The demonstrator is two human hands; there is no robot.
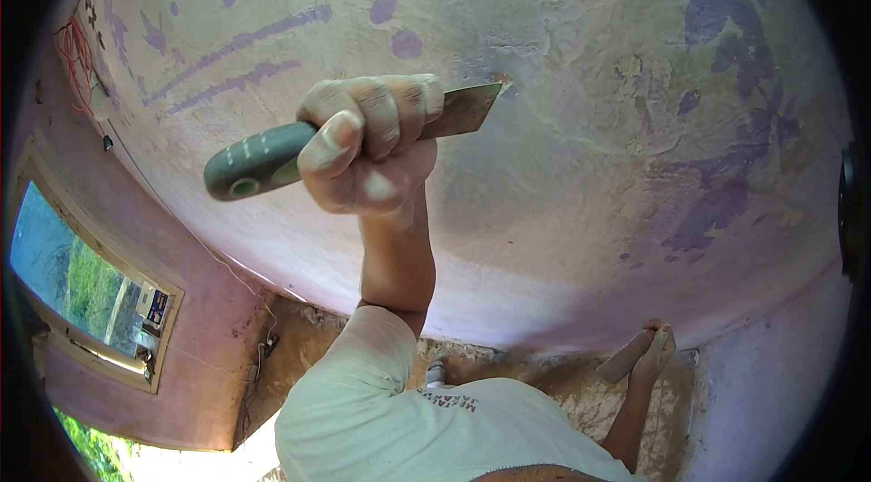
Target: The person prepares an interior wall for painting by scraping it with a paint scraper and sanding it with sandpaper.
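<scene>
My left hand (372,142) is raised at the middle of the view, its fingers wrapped round a putty knife (259,160) with a dark, green-marked handle. The knife's metal blade (467,110) sticks out to the right of my fist. Its corner is at a small chipped spot on the wall (544,201), apparently touching it. Low at the right, my right hand (655,355) grips a flat, greyish-brown plate (626,358) by one end. The exact kind of this plate cannot be made out.
Purple painted leaf shapes (717,10) and rough patches mark the wall. A window (86,273) is at the left, with a small box (154,302) on its sill. An orange cable coil (77,60) hangs upper left; a thin wire (195,237) runs down. Below lies the dusty floor (581,400).
</scene>
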